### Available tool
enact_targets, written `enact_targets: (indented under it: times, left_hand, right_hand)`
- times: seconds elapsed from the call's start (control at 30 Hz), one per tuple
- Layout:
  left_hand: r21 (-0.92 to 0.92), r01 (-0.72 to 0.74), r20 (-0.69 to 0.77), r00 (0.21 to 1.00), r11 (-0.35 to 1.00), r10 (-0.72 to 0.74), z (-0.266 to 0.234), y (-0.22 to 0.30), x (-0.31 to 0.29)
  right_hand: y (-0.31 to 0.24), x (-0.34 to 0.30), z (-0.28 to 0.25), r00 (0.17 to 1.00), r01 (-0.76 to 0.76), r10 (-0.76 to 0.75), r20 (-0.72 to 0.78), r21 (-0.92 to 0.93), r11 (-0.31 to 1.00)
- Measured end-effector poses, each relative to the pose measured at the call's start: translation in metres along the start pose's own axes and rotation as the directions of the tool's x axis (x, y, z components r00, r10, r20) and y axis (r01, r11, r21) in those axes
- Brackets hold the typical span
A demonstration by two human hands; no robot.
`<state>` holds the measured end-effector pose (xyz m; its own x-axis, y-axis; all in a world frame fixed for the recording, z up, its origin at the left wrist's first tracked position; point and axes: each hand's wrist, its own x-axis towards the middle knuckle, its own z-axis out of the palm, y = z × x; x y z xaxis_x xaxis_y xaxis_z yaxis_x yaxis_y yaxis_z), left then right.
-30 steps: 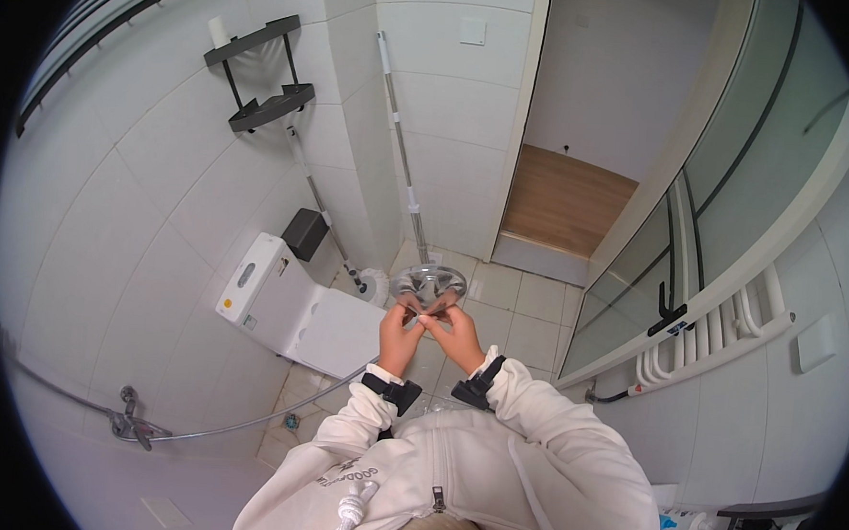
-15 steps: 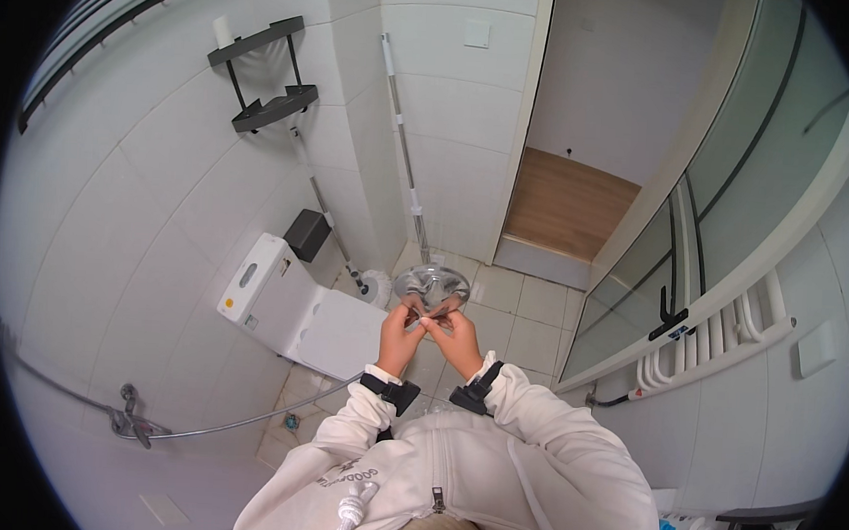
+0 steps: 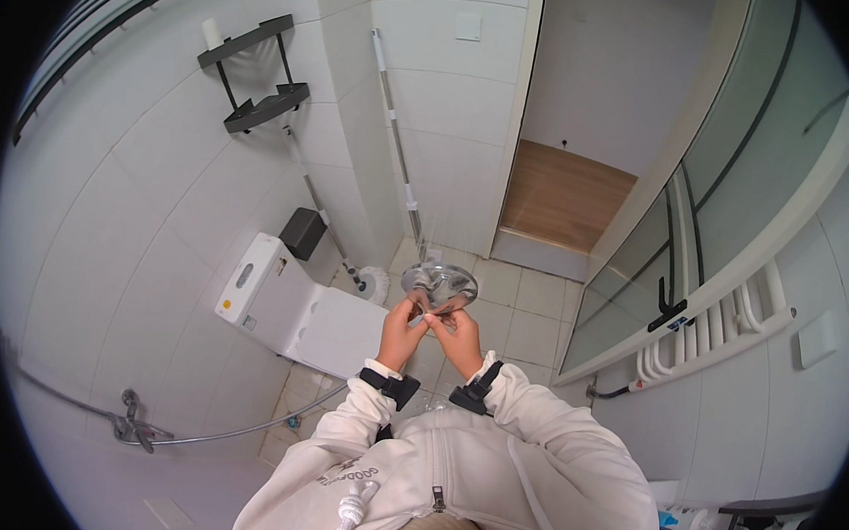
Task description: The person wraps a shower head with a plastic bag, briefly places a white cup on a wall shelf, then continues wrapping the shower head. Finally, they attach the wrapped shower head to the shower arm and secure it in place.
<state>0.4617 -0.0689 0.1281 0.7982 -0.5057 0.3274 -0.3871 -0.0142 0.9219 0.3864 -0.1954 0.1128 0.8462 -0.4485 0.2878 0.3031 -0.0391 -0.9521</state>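
My left hand [image 3: 401, 338] and my right hand [image 3: 456, 339] meet in front of my chest, thumbs and fingers pinched close together. Right where they meet is a round, shiny chrome disc [image 3: 443, 281], its near rim overlapping the fingertips. Skin-coloured reflections show in its metal. Whether the fingers grip the rim or something small beneath it cannot be made out. Both wrists carry black straps over pale sleeves.
To the left stand a white toilet [image 3: 340, 328], a white round brush [image 3: 374, 283] and a black bin [image 3: 303, 234]. A pole [image 3: 394, 119] leans behind the disc. A shower hose [image 3: 233, 437] crosses lower left. A glass door [image 3: 726, 185] and white radiator [image 3: 718, 343] are right.
The chrome disc appears slightly further right against my hands. The room has shifted a little leftward and up in view. My hands keep nearly the same pinched pose.
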Motion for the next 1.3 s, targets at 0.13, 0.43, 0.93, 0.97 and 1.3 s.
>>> enact_targets:
  times: [0.13, 0.43, 0.93, 0.97, 1.3]
  left_hand:
    - [-0.010, -0.034, 0.006, 0.999, 0.999, 0.034, 0.002, -0.001, 0.001]
    - [-0.043, -0.038, 0.029, 0.999, 0.998, 0.039, 0.003, 0.005, 0.003]
    - [0.015, 0.042, -0.041, 0.998, 0.999, -0.041, -0.007, -0.013, -0.008]
    - [0.018, 0.046, -0.049, 0.998, 0.999, -0.045, -0.009, -0.015, -0.009]
    - [0.018, 0.034, -0.207, 0.978, 0.999, -0.030, -0.020, -0.013, -0.020]
  right_hand:
    - [0.000, 0.000, -0.003, 1.000, 0.004, -0.004, -0.008, -0.026, 1.000]
    - [-0.002, -0.002, -0.003, 0.999, 0.025, -0.025, -0.019, -0.005, 1.000]
    - [0.006, -0.003, 0.009, 0.997, -0.041, 0.038, 0.062, 0.046, 0.998]
    - [0.005, -0.003, 0.010, 0.997, -0.040, 0.037, 0.071, 0.040, 0.998]
    - [0.008, 0.001, 0.026, 0.985, -0.043, 0.040, 0.169, 0.017, 0.999]
